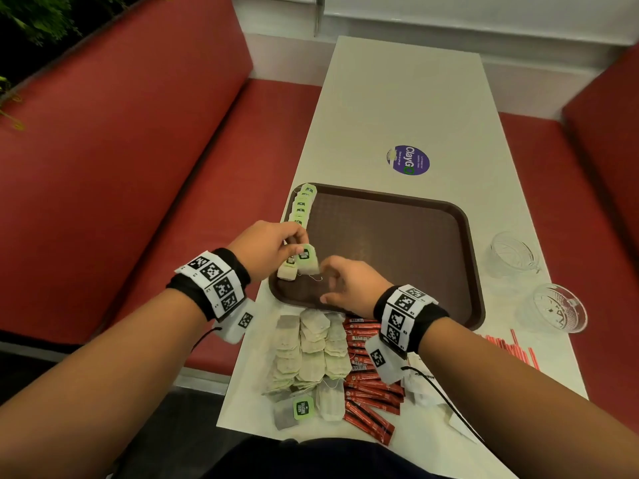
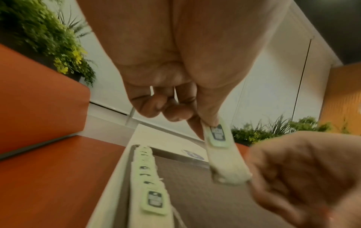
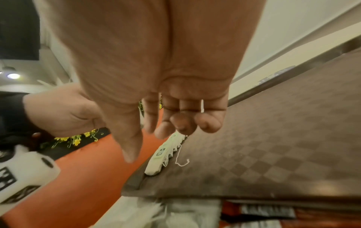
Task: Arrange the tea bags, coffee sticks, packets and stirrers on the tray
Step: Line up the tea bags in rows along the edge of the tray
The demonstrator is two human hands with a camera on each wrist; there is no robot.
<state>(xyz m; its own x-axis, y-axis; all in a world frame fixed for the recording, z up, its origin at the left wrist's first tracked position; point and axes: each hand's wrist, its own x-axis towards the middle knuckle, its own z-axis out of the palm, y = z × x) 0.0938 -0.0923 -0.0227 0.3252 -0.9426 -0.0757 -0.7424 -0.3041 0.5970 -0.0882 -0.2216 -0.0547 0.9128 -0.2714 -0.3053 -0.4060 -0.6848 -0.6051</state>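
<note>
nearby | glass cups (image 1: pixel 537 285) right of tray (image 1: pixel 463 257) | stirrers (image 1: pixel 511 350) beside

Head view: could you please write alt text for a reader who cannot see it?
A left hand pinches tea bags over a brown tray, with the right hand beside them. A row of green-tagged tea bags lines the tray's left edge; more tea bags and red coffee sticks wait below.
</note>
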